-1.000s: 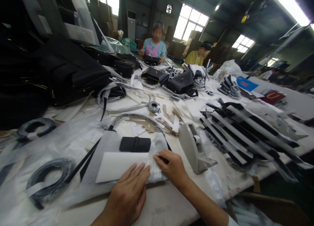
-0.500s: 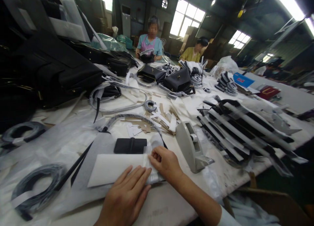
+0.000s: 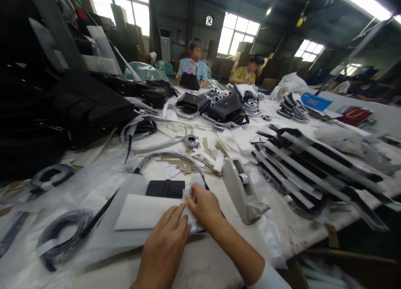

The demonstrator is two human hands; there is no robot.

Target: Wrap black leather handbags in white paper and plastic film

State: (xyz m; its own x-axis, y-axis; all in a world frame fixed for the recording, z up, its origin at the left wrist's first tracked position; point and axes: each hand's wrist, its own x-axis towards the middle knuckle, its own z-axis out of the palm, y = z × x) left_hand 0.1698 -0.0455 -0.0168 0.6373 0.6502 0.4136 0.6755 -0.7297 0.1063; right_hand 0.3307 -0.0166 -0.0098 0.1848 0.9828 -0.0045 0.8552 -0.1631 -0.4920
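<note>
A black bag flap or strap piece (image 3: pixel 166 188) shows above a white foam sheet (image 3: pixel 147 213), which lies over translucent wrapping (image 3: pixel 106 239). My left hand (image 3: pixel 166 243) rests flat on the sheet's right part, fingers stretched out. My right hand (image 3: pixel 203 207) is closed in a pinch at the sheet's upper right edge, against a small strip of clear film; its fingertips partly hide the strip. A plastic-wrapped handle (image 3: pixel 169 155) arches behind the black piece. Just right of my right hand stands a grey tape dispenser (image 3: pixel 239 193).
Wrapped straps (image 3: pixel 313 168) are piled at right, coiled straps (image 3: pixel 67 234) lie at left. Black bags (image 3: pixel 94 105) are heaped at far left, others (image 3: pixel 227 107) at the back. Card scraps (image 3: pixel 203 155) lie mid-table. Two co-workers (image 3: pixel 191 67) sit across the table.
The view has shifted slightly, bringing more of the left side into sight. My left hand remains on the foam sheet; my right hand still pinches at its upper right edge.
</note>
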